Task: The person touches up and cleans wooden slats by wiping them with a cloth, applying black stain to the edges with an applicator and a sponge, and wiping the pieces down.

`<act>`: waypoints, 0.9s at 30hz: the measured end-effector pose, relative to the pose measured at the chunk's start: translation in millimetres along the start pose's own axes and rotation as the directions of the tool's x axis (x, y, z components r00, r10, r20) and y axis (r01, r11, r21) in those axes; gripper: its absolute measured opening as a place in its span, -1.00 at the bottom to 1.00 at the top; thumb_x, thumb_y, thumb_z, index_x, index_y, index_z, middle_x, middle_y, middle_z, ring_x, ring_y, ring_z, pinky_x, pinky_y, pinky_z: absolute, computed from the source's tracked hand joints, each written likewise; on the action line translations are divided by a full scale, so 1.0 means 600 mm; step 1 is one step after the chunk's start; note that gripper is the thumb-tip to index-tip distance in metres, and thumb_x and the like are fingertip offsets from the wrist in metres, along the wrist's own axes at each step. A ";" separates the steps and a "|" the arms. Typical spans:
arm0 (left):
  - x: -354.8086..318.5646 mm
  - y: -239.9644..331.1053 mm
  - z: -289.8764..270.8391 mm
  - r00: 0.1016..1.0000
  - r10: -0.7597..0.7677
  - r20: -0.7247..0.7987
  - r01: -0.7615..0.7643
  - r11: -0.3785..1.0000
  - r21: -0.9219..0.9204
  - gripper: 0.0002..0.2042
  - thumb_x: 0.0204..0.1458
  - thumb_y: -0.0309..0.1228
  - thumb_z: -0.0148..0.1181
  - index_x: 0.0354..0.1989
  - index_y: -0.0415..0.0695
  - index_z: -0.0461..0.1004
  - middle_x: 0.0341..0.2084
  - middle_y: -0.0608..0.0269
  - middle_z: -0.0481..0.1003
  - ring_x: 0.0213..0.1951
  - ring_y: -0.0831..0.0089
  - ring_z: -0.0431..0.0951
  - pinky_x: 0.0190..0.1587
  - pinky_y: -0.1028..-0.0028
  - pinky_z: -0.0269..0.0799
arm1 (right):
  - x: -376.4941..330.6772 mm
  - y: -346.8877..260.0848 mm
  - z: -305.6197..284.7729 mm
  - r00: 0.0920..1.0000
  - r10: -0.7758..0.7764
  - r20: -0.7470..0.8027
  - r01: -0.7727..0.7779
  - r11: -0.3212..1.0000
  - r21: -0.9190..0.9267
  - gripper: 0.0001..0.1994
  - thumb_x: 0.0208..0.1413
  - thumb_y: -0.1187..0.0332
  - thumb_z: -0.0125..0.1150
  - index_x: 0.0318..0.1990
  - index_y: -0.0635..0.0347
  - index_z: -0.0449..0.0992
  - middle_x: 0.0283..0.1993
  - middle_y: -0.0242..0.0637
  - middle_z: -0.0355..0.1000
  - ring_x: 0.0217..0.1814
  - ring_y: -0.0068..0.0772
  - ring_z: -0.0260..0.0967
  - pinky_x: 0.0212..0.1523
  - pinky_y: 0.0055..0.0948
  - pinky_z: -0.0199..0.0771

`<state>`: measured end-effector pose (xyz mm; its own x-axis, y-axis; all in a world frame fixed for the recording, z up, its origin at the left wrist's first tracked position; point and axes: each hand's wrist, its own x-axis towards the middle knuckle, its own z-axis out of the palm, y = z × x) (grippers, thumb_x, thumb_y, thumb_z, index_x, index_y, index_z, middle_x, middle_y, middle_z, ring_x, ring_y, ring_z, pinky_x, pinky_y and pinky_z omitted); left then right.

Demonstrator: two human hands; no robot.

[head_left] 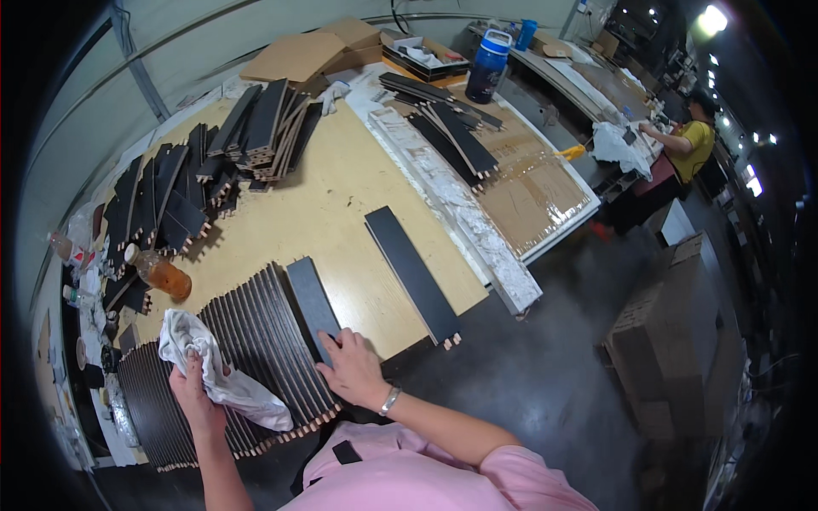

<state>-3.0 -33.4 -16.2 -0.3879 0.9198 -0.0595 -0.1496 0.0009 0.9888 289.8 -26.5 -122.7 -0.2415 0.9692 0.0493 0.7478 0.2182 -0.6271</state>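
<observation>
A crumpled white cloth (192, 341) is bunched in my left hand (198, 396), hanging over a row of dark boards (256, 341). These boards stand on edge, packed side by side, with small wooden dowels along their near ends. At the right end of the row lies another dark board (308, 289), its broad face up. My right hand (354, 368) grips its near end, fingers curled over the edge; part of the grip is hidden. Farther right, a single dark board (413, 277) rests flat on the pale tabletop (341, 221), its dowels past the near edge.
Stacked dark boards (264, 128) fill the far left. A bottle of amber liquid (159, 272) stands beside them. A blue jug (488, 68) and more boards (452, 128) are on the right-hand bench. Cartons (682, 332) sit on the floor. A person in yellow (694, 145) works beyond.
</observation>
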 end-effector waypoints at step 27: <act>0.051 0.006 0.185 0.922 -0.067 0.382 -0.046 0.959 0.280 -0.78 0.41 -0.44 0.23 0.10 -0.28 0.60 -0.17 0.33 0.67 -0.21 0.63 0.60 -0.12 0.48 0.54 | -0.018 0.051 -0.061 0.909 0.144 0.392 -0.372 -0.147 0.917 -0.52 0.67 0.04 -0.08 0.44 0.18 0.48 0.17 -0.21 0.66 0.05 -0.43 0.66 0.10 -0.32 0.73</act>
<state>85.3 38.3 0.7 -0.0001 0.9976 -0.0689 0.1296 0.0683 0.9892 338.2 -26.3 -113.7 -0.3543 0.8672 -0.3498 -0.5873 -0.4975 -0.6384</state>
